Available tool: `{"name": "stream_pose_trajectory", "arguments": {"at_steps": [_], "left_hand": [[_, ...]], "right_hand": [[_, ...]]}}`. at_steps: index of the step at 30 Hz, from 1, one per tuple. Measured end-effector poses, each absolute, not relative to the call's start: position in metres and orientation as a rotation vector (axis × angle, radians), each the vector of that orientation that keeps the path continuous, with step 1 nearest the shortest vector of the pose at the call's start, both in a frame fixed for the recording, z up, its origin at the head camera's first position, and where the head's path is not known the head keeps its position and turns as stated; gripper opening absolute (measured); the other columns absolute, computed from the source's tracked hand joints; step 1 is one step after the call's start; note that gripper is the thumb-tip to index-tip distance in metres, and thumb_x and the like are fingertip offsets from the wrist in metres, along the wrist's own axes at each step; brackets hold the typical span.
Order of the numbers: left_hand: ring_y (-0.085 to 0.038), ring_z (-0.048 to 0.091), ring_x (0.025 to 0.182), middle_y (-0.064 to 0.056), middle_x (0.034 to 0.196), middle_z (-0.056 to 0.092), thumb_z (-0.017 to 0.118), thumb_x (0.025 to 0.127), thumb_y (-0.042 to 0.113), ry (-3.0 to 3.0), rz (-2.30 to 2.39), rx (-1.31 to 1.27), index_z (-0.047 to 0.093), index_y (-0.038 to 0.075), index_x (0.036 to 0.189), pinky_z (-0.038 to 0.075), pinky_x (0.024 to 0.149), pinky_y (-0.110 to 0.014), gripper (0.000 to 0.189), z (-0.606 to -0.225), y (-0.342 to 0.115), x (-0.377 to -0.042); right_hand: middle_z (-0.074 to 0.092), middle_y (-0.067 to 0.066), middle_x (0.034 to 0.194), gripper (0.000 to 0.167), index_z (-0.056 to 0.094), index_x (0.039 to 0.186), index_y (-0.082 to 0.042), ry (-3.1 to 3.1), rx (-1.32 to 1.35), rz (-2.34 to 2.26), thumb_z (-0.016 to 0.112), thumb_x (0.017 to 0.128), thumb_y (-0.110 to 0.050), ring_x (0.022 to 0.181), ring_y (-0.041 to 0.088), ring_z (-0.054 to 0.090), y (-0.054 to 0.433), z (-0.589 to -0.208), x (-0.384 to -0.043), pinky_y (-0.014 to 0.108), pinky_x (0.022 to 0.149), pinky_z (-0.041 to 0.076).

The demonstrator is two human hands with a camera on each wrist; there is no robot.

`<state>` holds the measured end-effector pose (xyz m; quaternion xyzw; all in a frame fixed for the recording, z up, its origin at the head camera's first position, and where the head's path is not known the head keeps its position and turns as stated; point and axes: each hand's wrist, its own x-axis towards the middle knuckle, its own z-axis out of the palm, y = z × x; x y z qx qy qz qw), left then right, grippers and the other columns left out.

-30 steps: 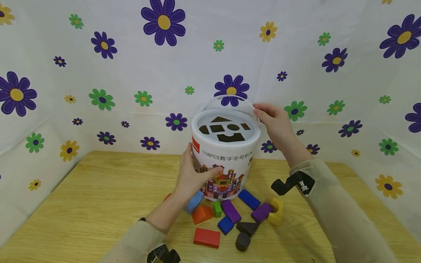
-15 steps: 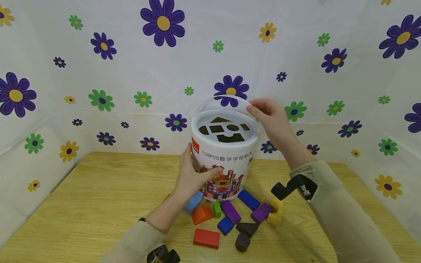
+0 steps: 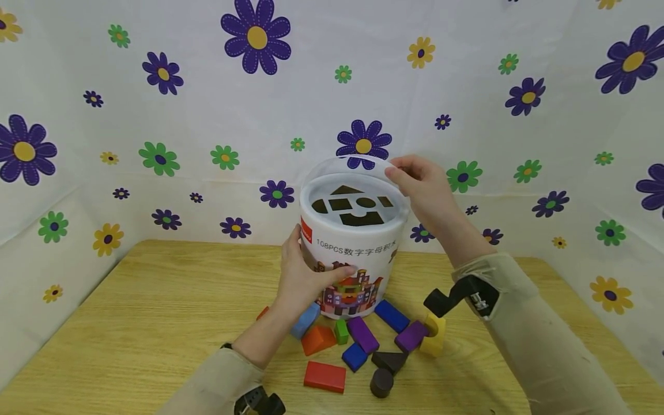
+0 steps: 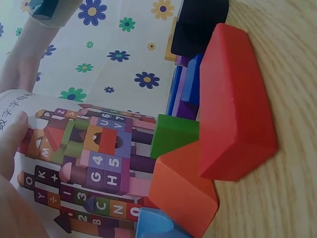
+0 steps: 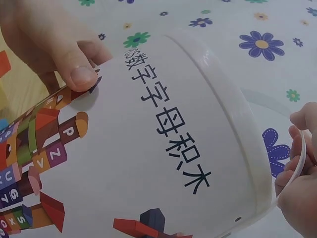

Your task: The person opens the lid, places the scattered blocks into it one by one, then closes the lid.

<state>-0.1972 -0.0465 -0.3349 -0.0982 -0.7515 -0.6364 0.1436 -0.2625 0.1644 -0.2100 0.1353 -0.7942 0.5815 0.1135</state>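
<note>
Inward goes the right hand (image 3: pixel 425 187), a little further along the white carry handle (image 5: pixel 302 158) than a second ago, and the arc of that handle sits slightly lower now. It's a small shift, but a telling one: this looks like work on the handle itself, with the bucket (image 3: pixel 358 233) simply being steadied. On the right, the grip is together, thumb and fingers pinching the handle, and the right wrist view shows the strip running between them. Over on the left, the left hand (image 3: pixel 306 276) has its grip clamped on the bucket's side, thumb laid across the printed front, and it has barely budged. So the bucket stands upright towards the back of the bench (image 3: pixel 197 300), the lid (image 3: pixel 327 216) with its shaped cut-outs seated on top. Just in front, the loose blocks lie where they were: a red block (image 3: pixel 324 376) nearest us, an orange block (image 3: pixel 319 340), a green block (image 3: pixel 341 332), a dark cylinder (image 3: pixel 381 383) and a yellow block (image 3: pixel 433 340) off to the right, none of them touched by either hand.
</note>
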Motion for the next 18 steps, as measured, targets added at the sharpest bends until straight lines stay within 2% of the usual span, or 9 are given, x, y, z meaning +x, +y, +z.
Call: {"name": "stream_pose_trajectory", "arguments": {"at_steps": [5, 10, 13, 18], "left_hand": [[-0.022, 0.025, 0.126, -0.005, 0.142, 0.026, 0.088, 0.065, 0.037, -2.161, -1.792, -0.275, 0.015, 0.021, 0.151, 0.033, 0.102, -0.053, 0.114, -0.336, -0.045, -0.199], [-0.019, 0.041, 0.117, -0.001, 0.130, 0.042, 0.087, 0.068, 0.030, -2.041, -1.816, -0.437, 0.032, 0.022, 0.143, 0.040, 0.097, -0.046, 0.094, -0.334, -0.047, -0.203], [-0.022, 0.050, 0.111, -0.003, 0.122, 0.051, 0.086, 0.069, 0.017, -1.952, -1.897, -0.537, 0.040, 0.018, 0.138, 0.043, 0.096, -0.044, 0.083, -0.324, -0.050, -0.199], [-0.025, 0.049, 0.111, -0.008, 0.126, 0.044, 0.083, 0.071, 0.008, -1.970, -2.018, -0.464, 0.032, 0.013, 0.143, 0.046, 0.093, -0.044, 0.089, -0.305, -0.054, -0.185]], "right_hand": [[0.050, 0.007, 0.097, 0.034, 0.058, 0.117, 0.000, -2.256, 0.386, 1.790, 0.059, 0.096, -0.026, 0.089, 0.020, 0.043, 0.164, -0.211, -0.262, 0.027, 0.075, 0.040], [0.048, 0.007, 0.091, 0.028, 0.058, 0.114, 0.000, -2.167, 0.391, 1.858, 0.058, 0.096, -0.021, 0.083, 0.020, 0.043, 0.161, -0.213, -0.261, 0.023, 0.068, 0.041], [0.047, 0.007, 0.087, 0.022, 0.060, 0.111, -0.001, -2.099, 0.418, 1.897, 0.059, 0.095, -0.017, 0.079, 0.019, 0.043, 0.158, -0.213, -0.260, 0.022, 0.066, 0.040], [0.046, 0.005, 0.081, 0.014, 0.061, 0.105, -0.002, -1.998, 0.475, 1.930, 0.059, 0.095, -0.011, 0.074, 0.016, 0.043, 0.152, -0.211, -0.258, 0.022, 0.063, 0.039]]}}
